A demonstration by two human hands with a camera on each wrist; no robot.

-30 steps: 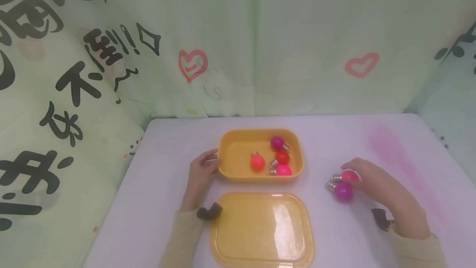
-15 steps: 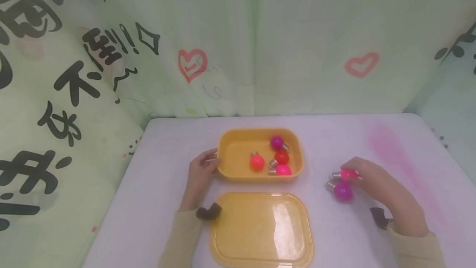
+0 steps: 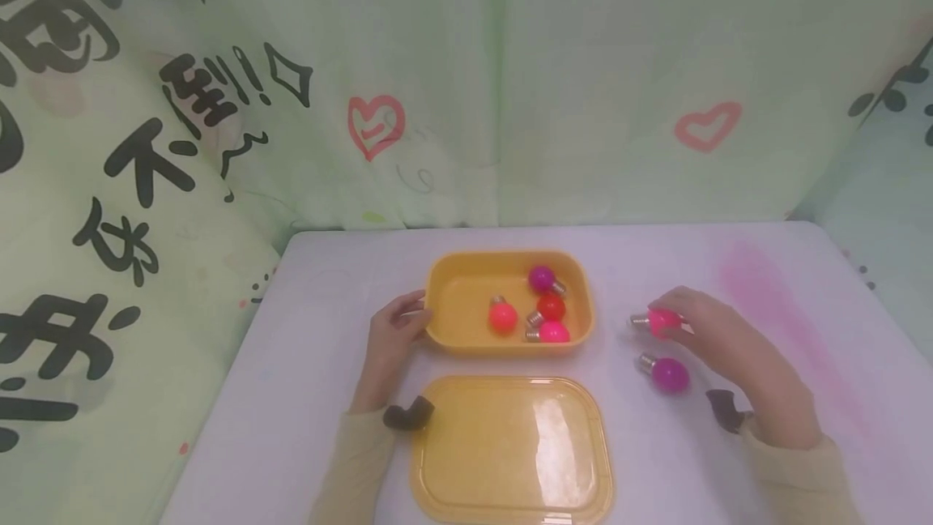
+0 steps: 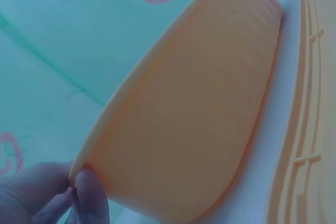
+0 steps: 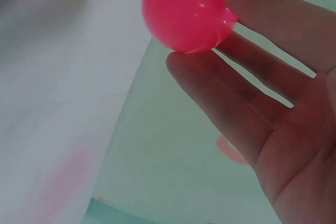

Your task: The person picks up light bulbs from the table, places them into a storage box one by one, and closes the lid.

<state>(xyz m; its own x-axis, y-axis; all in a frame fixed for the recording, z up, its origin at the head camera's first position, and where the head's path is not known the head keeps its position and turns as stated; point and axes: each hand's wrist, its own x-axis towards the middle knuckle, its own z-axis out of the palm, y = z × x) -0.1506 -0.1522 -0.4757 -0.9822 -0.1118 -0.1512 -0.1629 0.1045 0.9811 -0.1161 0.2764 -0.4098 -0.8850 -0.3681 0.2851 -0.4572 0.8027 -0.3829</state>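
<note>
My right hand [image 3: 709,332] pinches a pink light bulb [image 3: 662,322] between thumb and fingers, its silver screw base pointing left. In the right wrist view the round pink end of this light bulb [image 5: 184,14] sits at the fingertips. A purple light bulb [image 3: 669,375] lies on the table just in front of that hand. At the left end of a yellow plastic box [image 3: 459,298], my left hand [image 3: 392,339] grips the rim, thumb outside, as the left wrist view shows. Inside the box are two pink bulbs, a red bulb [image 3: 551,306] and a purple bulb [image 3: 542,279].
The box's yellow lid [image 3: 503,452] lies flat in front of it, close to the left sleeve [image 3: 357,460]. A white cloth [image 3: 291,395] with a pink stain covers the table. Behind it hangs a pale green curtain [image 3: 583,104] with hearts and writing.
The right hand has carried the pink bulb away from beside the purple one, up and a little left toward the box. The left hand has stayed on the box rim.
</note>
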